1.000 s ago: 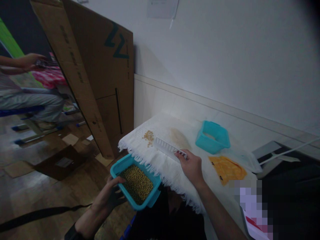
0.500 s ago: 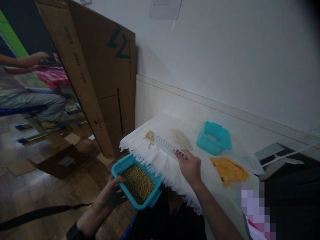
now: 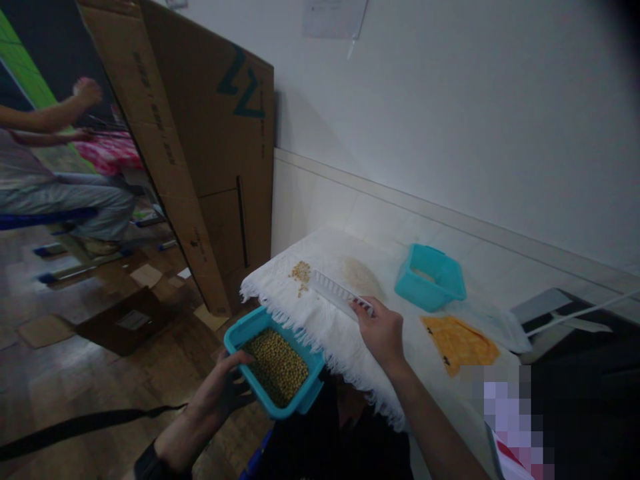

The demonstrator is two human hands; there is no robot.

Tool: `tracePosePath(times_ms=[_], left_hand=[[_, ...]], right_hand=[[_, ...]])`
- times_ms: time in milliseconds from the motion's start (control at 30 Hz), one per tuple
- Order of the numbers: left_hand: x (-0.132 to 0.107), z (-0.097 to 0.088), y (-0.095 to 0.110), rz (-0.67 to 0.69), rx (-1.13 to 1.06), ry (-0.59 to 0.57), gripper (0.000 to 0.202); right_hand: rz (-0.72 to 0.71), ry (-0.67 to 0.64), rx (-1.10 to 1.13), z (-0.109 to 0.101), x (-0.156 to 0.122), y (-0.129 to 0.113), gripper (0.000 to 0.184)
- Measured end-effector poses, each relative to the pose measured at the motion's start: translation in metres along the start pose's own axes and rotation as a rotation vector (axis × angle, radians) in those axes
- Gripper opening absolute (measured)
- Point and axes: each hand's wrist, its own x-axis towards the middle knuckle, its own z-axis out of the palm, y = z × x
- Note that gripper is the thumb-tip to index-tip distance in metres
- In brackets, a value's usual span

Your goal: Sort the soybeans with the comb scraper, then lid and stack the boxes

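Observation:
My left hand [image 3: 227,383] grips the near side of a teal plastic container [image 3: 231,335], its thumb over the rim. Many dried soybeans [image 3: 280,367] lie inside. The container is held below the fringed edge of a white cloth [image 3: 330,327] that covers the table. In my right hand [image 3: 381,330] is a white ribbed plastic strip [image 3: 333,291], closed in the fingers at its near end. Its far end lies at the cloth, beside a small heap of pale yellow beans [image 3: 301,272]. To its right spreads a flat patch of pale grains [image 3: 361,275], too fine to name.
A second teal container [image 3: 431,283] stands at the back of the table, near an orange cloth [image 3: 460,341] and a clear lid [image 3: 505,330]. A tall cardboard box [image 3: 215,153] rises at the left. Beyond it another person [image 3: 60,187] sits.
Both of my hands keep almost the same place, with the container and the strip in them. The seated person at the left has raised one hand.

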Motion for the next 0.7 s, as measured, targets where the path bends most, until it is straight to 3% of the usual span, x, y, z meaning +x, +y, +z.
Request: tracePosePath(times_ms=[233, 700], left_hand=[[0.0017, -0.0002, -0.0005, -0.001, 0.004, 0.021, 0.055], [0.0072, -0.0046, -0.0053, 0.029, 0.005, -0.010, 0.072]], right_hand=[[-0.017, -0.052, 0.031, 0.0018, 0.0002, -0.0023, 0.049], [-0.050, -0.061, 0.059, 0.0047, -0.0014, -0.0055, 0.041]])
